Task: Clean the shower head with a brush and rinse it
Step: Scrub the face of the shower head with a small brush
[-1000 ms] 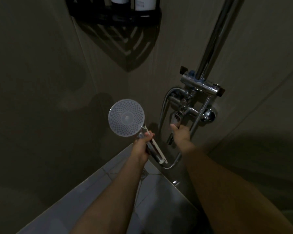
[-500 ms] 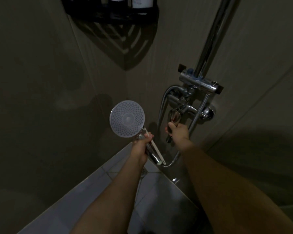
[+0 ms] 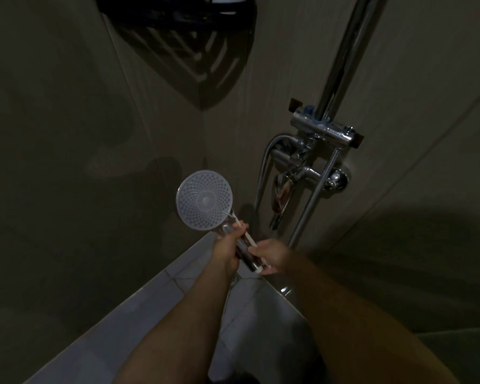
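The shower head [image 3: 204, 200], a round pale face full of small holes, points up toward me. My left hand [image 3: 229, 246] grips its dark handle just below the face. A thin white brush [image 3: 246, 236] lies along that handle, pinned under my left fingers, with its tip near the rim of the face. My right hand [image 3: 270, 256] closes on the lower end of the brush, beside the handle's end. No water shows at the face.
A chrome faucet lever [image 3: 281, 195] and mixer [image 3: 324, 133] hang on the right wall, with a hose [image 3: 312, 199] and riser pipe [image 3: 341, 59]. A dark corner shelf [image 3: 178, 15] with bottles sits above. Pale floor tiles [image 3: 139, 314] and a drain [image 3: 234, 278] lie below.
My right hand has let go of the faucet lever and dropped down-left to the lower end of the brush. The shower head stays held in my left hand.
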Demonstrator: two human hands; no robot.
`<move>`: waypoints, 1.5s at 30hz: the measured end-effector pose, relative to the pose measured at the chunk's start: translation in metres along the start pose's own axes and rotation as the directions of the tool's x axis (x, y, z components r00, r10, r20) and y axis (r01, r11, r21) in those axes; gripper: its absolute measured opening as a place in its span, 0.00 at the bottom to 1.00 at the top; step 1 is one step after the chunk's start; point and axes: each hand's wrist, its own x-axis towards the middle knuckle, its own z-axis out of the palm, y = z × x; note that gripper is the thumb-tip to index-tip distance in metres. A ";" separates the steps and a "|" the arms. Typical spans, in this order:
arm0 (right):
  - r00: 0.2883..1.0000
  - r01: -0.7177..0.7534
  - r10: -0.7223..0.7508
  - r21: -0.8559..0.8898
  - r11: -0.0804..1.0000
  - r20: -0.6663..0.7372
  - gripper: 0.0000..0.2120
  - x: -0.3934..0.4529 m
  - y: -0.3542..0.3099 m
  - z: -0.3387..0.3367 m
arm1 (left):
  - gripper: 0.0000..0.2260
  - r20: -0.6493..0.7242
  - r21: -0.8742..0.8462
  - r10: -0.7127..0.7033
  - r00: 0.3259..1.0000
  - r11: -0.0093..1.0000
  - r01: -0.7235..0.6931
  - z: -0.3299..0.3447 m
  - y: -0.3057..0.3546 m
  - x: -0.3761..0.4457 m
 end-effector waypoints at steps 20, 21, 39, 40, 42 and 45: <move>0.962 -0.225 0.020 -0.742 0.632 -0.274 0.18 0.001 0.021 -0.041 | 0.09 -0.169 0.079 0.000 0.986 0.997 0.014 -0.030 0.003 0.000; 0.957 -0.237 0.021 -0.737 0.633 -0.289 0.19 0.003 0.021 -0.042 | 0.09 -0.164 0.076 0.005 0.986 0.997 0.008 -0.028 0.004 0.000; 0.934 -0.052 -0.137 -0.507 0.860 -0.329 0.15 0.021 -0.047 -0.027 | 0.12 -0.083 -0.009 -0.028 0.996 1.000 0.028 -0.028 0.014 -0.007; 0.938 -0.051 -0.134 -0.511 0.858 -0.320 0.15 0.025 -0.055 -0.028 | 0.13 -0.080 -0.012 -0.027 0.996 1.000 0.026 -0.027 0.016 -0.008; 0.932 -0.067 -0.114 -0.472 0.879 -0.345 0.14 0.028 -0.062 -0.030 | 0.13 -0.086 0.003 -0.020 0.996 1.000 0.020 -0.028 0.022 -0.011; 0.917 -0.062 -0.063 -0.298 0.952 -0.394 0.12 0.039 -0.063 -0.027 | 0.12 -0.074 0.027 -0.021 0.997 0.999 0.023 -0.034 0.033 -0.015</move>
